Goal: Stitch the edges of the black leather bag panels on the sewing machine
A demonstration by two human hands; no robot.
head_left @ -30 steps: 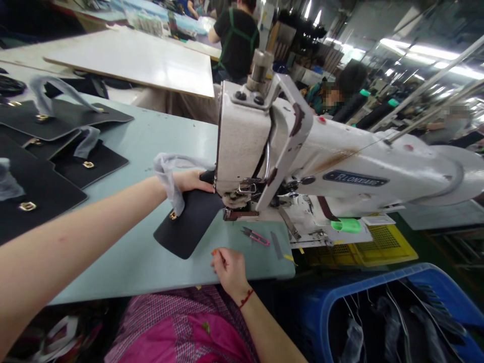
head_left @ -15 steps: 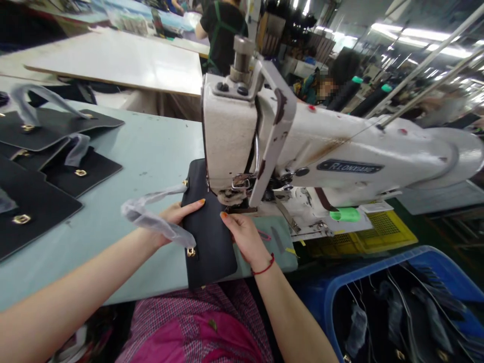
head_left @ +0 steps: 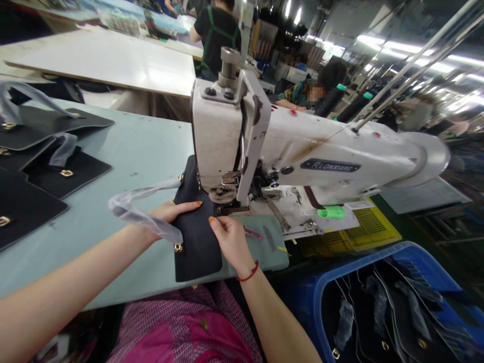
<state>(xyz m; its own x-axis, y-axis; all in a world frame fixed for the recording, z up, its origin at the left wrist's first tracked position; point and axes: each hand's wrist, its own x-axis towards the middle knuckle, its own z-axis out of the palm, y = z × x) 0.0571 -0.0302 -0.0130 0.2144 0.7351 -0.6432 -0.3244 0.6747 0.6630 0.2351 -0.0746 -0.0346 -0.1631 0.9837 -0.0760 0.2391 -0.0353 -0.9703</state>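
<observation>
A black bag panel (head_left: 198,247) lies on the pale green sewing table, its far end beneath the head of the sewing machine (head_left: 219,136). Two gold fittings on its left side carry a handle (head_left: 128,209) wrapped in clear plastic film. My left hand (head_left: 162,217) grips the left edge through the handle loop, thumb on top and the other fingers mostly hidden. At the right edge, close to the presser foot area, my right hand (head_left: 230,239) pinches the panel with curled fingers. The needle cannot be made out.
More black panels (head_left: 68,174) with wrapped handles lie at the left. A blue basket (head_left: 321,297) of similar pieces stands lower right. Pink-handled snips (head_left: 253,233) rest beside the machine, with a green spool (head_left: 331,212) behind. Co-workers (head_left: 219,38) are in the background.
The view has shifted slightly, moving the machine and panel left in the picture. My right hand's fingers have curled in more at the panel's right edge. My left hand keeps its hold.
</observation>
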